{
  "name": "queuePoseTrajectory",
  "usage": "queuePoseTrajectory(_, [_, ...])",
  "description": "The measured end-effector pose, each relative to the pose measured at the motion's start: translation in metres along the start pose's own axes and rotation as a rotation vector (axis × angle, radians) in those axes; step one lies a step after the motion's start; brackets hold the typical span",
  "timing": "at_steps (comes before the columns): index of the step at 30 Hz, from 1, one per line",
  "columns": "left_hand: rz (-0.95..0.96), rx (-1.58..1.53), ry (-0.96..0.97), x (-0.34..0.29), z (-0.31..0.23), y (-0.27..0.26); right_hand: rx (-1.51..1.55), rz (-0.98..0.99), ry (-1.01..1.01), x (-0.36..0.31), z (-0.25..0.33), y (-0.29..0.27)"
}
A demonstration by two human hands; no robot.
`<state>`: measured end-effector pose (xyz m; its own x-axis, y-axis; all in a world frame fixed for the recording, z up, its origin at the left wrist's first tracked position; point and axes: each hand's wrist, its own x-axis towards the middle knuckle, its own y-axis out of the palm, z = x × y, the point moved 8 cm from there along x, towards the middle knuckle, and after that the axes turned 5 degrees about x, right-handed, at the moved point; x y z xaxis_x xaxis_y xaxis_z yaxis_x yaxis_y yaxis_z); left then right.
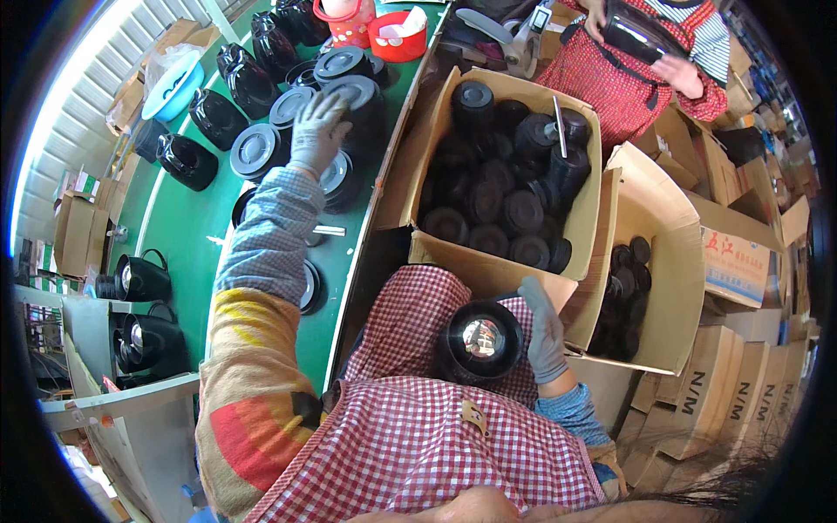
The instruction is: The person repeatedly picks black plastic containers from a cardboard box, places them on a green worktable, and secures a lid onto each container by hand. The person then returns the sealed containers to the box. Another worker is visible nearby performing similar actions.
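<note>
My left hand (318, 132), in a grey glove, reaches over stacked black round parts on the green table, fingers stretched out. Its fingertips are at the edge of a large round black part (353, 92); whether they press on it I cannot tell. Another ridged black disc (255, 150) lies just left of the hand. On my lap, against the checked apron (410, 318), rests a round black vessel (479, 343) with a shiny metal inside facing up. My right hand (544, 333), also gloved, stands beside the vessel with fingers extended, at its right side.
A cardboard box (418, 187) full of black round parts stands ahead, with a second box (671, 288) to its right. Shiny black jugs (187, 162) line the green table (179, 235). Across the boxes a person in a red apron (602, 91) holds a dark shiny vessel (641, 35).
</note>
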<state>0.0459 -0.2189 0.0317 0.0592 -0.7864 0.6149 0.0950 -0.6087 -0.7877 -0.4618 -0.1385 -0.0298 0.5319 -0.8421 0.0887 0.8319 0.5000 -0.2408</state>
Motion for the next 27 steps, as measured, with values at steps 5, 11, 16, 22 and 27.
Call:
queuePoseTrajectory(5, [-0.101, -0.640, -0.115, 0.004, -0.061, -0.092, -0.089, -0.183, -0.070, 0.022, 0.043, -0.024])
queuePoseTrajectory(11, [0.679, -1.537, 0.022, -0.095, -0.248, -0.108, 0.468, 0.184, -0.144, 0.058, 0.047, 0.006])
queuePoseTrajectory(16, [0.711, -1.819, -0.066, -0.137, -0.297, -0.097, 0.487, 0.217, 0.075, 0.014, 0.036, 0.016])
queuePoseTrajectory(22, [0.550, -1.626, 0.081, -0.156, -0.317, -0.089, 0.279, 0.141, -0.209, -0.018, 0.035, 0.016])
queuePoseTrajectory(27, [0.439, -1.478, 0.228, -0.156, -0.323, -0.096, 0.108, 0.171, -0.327, -0.020, 0.045, 0.018])
